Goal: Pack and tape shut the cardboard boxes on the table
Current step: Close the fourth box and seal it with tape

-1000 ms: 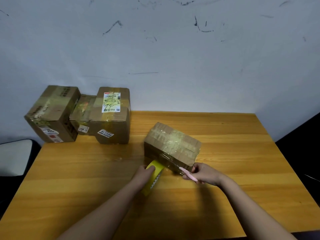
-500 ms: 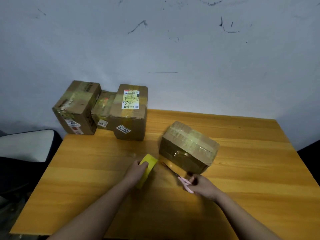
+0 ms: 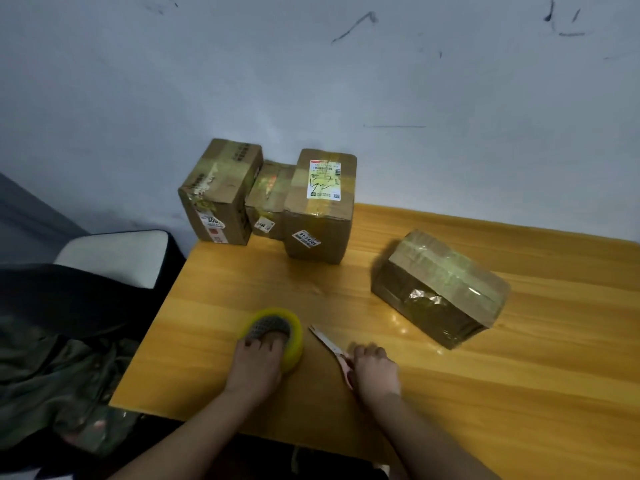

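Scuffed grey wall behind; orange wooden table (image 3: 450, 393) fills the lower right of the frame. A white-and-black chair (image 3: 114, 254) sits at left, off the table edge.

Three cardboard boxes cluster at the table's far left corner against the wall: left box (image 3: 221, 195), small middle box (image 3: 268, 199) wedged between, and labelled box (image 3: 320, 206). All three show tape bands and look closed.

Fourth box (image 3: 440, 289) lies at centre right, apart from the cluster, wrapped in glossy tape over top and near face. Appears sealed.

Left hand (image 3: 254, 365) rests on the yellow tape roll (image 3: 277, 334) at lower centre, fingers curled into its core. Right hand (image 3: 375, 370), just beside, grips pink-handled scissors (image 3: 330, 344), blades pointing toward the upper left and lying low over the table.

Judgement: every visible box looks taped; task near its end. Tools likely being set down. No unpacked box seen.
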### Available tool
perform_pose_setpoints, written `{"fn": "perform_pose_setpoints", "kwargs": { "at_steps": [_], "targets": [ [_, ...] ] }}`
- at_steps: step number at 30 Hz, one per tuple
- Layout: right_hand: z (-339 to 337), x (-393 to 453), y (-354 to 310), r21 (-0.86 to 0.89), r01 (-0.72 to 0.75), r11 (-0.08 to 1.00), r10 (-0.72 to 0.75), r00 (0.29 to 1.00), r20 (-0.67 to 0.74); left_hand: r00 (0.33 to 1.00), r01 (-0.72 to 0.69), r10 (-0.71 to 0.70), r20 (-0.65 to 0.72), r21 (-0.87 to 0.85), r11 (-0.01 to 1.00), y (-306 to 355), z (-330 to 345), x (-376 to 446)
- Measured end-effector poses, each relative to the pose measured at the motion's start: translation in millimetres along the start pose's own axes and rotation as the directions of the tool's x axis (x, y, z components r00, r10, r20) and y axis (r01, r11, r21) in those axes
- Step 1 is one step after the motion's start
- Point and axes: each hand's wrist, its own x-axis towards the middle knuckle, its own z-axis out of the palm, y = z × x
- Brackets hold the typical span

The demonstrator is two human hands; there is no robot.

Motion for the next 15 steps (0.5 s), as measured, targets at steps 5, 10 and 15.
{"fn": "perform_pose_setpoints", "kwargs": {
  "at_steps": [5,10,15],
  "targets": [
    [10.0,-5.4,-25.5,0.018,-0.004,1.0,0.004,1.0,0.023,0.997,-0.065,0.063,0.033,0.066,0.996,-10.6,15.5,-6.9],
    [6.1,-16.5,-24.0,0.081,0.047,0.996,-0.049,0.999,0.021,0.992,-0.124,0.124,0.008,0.037,0.992,-12.9,20.0,-7.1],
    [-4.5,-26.9,12.7,0.126,0.221,0.967,-0.179,0.942,-0.284,0.961,-0.212,0.193,-0.198,-0.077,0.974,-1.2,-5.2,15.0]
  ]
}}
